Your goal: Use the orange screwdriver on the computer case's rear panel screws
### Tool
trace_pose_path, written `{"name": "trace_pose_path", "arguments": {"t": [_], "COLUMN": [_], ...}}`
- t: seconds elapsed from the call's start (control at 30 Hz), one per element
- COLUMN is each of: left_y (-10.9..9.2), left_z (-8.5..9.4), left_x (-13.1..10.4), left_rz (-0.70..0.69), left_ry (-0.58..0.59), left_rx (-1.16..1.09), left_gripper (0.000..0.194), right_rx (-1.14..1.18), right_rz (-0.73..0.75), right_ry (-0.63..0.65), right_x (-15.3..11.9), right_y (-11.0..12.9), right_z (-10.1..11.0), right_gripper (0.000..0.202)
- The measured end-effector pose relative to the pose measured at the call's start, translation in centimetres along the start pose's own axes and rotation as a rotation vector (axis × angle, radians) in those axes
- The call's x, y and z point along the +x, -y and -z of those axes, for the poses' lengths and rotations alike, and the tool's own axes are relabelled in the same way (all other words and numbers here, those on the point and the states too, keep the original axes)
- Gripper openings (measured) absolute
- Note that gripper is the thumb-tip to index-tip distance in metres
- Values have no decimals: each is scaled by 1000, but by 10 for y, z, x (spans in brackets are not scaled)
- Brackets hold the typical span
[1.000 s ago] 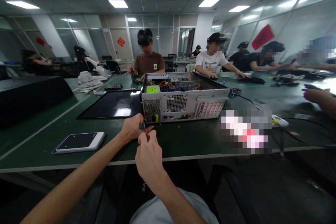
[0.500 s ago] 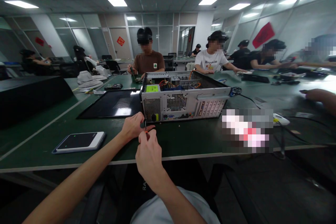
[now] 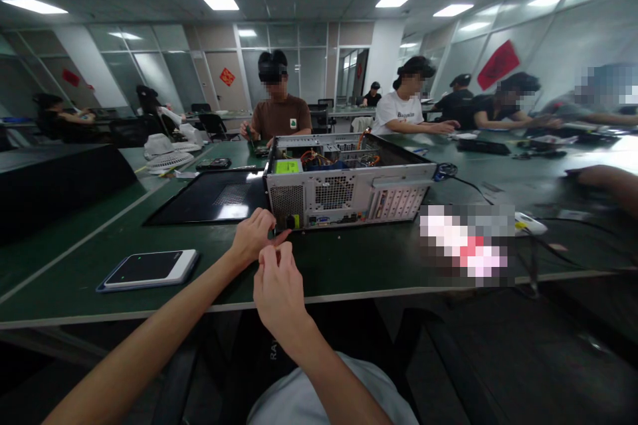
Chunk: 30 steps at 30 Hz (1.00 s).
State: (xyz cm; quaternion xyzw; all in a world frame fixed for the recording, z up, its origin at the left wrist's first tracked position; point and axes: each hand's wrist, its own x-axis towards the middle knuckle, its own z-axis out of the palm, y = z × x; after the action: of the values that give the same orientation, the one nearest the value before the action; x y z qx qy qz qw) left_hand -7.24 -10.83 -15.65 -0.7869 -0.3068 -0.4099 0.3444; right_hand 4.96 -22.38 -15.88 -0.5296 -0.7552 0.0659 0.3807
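An uncovered computer case (image 3: pixel 349 196) lies on its side on the green table, its rear panel toward me. My right hand (image 3: pixel 280 282) is closed in a pinch round what looks like a small screwdriver (image 3: pixel 272 232). Only its dark, thin shaft shows clearly; the fingers hide nearly all of the handle. Just beyond, at the case's lower left corner, is my left hand (image 3: pixel 253 236), its fingers curled beside the shaft and its thumb pointing right. What it grips is hidden.
A black side panel (image 3: pixel 207 199) lies left of the case. A white-edged phone-like device (image 3: pixel 149 269) sits near the front edge. White fans (image 3: pixel 169 159) stand farther back. A cable (image 3: pixel 473 187) runs at the right. Across the table, a person in a brown shirt (image 3: pixel 282 116) works.
My hands stay at the case's lower left corner, with the right fingers slightly higher. Less of the screwdriver shows now. The person in white across the table has drawn an arm back.
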Motion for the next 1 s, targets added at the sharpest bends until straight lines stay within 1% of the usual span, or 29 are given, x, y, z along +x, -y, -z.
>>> {"name": "trace_pose_path", "arguments": {"t": [0.03, 0.07, 0.1, 0.13, 0.2, 0.33, 0.4, 0.5, 0.6, 0.7, 0.83, 0.93, 1.0], "left_y": [0, 1, 2, 3, 6, 16, 20, 22, 23, 22, 23, 24, 25], "left_z": [-1, -2, -3, -5, -10, -23, -28, -33, -33, -31, -29, -29, -29], "left_x": [1, 2, 2, 2, 1, 0, 1, 1, 1, 0, 1, 1, 1], "left_rz": [-36, -75, -118, -158, -208, -189, -182, -181, -189, -182, -173, -187, -204], "left_ry": [-1, 0, 9, 21, 64, 198, 242, 253, 237, 257, 299, 302, 292], "left_rx": [44, 82, 106, 114, 90, 22, -4, -9, -10, -26, -14, -11, -14], "left_gripper": [17, 10, 3, 8, 23, 42, 48, 53, 56, 59, 61, 61, 61], "right_rx": [31, 61, 87, 105, 113, 64, 38, 25, 23, 33, 52, 81, 100], "right_rz": [25, 44, 58, 69, 88, 124, 133, 152, 166, 164, 162, 194, 227], "right_ry": [-30, -59, -83, -101, -114, -86, -68, -65, -89, -119, -164, -175, -189], "right_x": [-1, -1, -2, -3, -4, -5, -5, -6, -6, -6, -6, -7, -7], "right_y": [-2, -3, -5, -7, -9, -12, -12, -13, -14, -15, -16, -16, -17], "right_z": [-2, -4, -6, -8, -10, -13, -14, -15, -16, -17, -16, -15, -15], "right_gripper": [7, 7, 12, 16, 18, 10, 15, 22, 21, 16, 3, 23, 32]}}
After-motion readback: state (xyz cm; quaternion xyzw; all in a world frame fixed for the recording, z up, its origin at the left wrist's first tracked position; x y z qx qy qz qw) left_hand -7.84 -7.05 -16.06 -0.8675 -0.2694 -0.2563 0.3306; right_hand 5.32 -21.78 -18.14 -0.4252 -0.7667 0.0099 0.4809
